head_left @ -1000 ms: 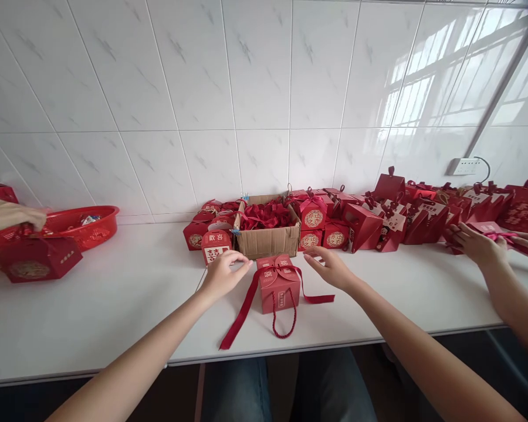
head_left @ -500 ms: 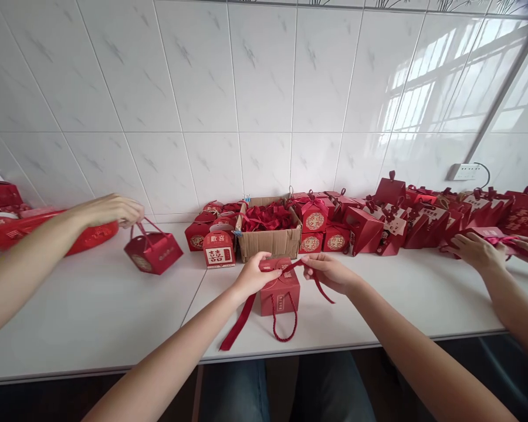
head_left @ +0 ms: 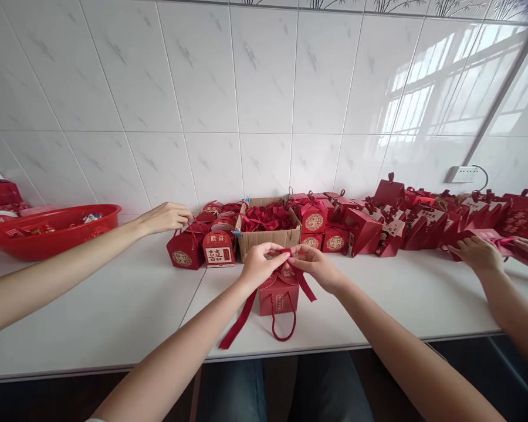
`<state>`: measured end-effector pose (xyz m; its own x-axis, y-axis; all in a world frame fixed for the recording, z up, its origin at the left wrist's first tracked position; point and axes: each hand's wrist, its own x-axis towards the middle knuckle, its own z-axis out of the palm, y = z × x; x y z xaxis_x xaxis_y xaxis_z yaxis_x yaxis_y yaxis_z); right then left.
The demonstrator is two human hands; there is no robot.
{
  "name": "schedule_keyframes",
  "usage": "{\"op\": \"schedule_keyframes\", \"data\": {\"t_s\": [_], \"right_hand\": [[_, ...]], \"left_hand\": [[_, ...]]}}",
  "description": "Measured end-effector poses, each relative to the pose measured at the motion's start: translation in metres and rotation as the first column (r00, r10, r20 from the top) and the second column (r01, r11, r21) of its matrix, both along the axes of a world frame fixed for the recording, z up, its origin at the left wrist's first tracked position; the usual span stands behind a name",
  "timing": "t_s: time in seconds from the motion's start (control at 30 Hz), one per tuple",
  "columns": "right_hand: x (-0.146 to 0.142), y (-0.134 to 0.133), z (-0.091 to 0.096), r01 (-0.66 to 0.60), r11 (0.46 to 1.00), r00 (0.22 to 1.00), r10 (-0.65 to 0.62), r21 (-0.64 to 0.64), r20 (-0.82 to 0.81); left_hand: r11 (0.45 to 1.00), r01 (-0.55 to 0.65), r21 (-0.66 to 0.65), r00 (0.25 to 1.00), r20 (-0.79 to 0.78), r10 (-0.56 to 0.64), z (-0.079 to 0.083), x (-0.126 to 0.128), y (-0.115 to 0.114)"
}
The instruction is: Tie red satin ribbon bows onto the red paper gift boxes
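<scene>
A small red gift box [head_left: 278, 296] with a rope handle stands on the white table [head_left: 114, 310] in front of me. A red ribbon [head_left: 240, 319] runs over its top and trails down to the left. My left hand [head_left: 259, 265] and my right hand [head_left: 317, 266] meet just above the box, both pinching the ribbon where it crosses the lid.
A cardboard carton [head_left: 268, 234] of red ribbons sits behind the box, with many red gift boxes [head_left: 378, 223] along the wall. A co-worker's hand [head_left: 165, 218] at the left sets a red box [head_left: 182, 251] down. Another person's hands [head_left: 479, 253] work at the right. A red basket [head_left: 48, 228] stands far left.
My hands closed in from either side, took the ribbon and brought it together above the box. The co-worker at the left carried a red box rightward to the row by the carton.
</scene>
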<state>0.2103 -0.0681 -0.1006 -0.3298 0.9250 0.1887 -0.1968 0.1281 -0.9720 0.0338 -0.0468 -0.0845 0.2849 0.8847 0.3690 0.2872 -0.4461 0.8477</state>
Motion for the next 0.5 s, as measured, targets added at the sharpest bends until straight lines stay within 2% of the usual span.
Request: {"op": "schedule_keyframes", "data": {"t_s": [0.23, 0.4, 0.5], "right_hand": [[-0.015, 0.004, -0.006, 0.094, 0.994, 0.989, -0.098, 0.047, 0.106], [-0.02, 0.003, -0.008, 0.13, 0.987, 0.984, -0.14, 0.09, 0.114], [-0.022, 0.001, -0.007, 0.079, 0.99, 0.99, -0.091, 0.116, 0.109]], "left_hand": [[0.999, -0.011, 0.051, 1.0, -0.022, 0.012, 0.003, -0.003, -0.001], [0.982, -0.182, 0.057, 0.981, -0.063, 0.185, -0.009, -0.032, -0.002], [0.982, -0.188, 0.02, 0.973, -0.136, 0.189, -0.019, -0.049, -0.002]]}}
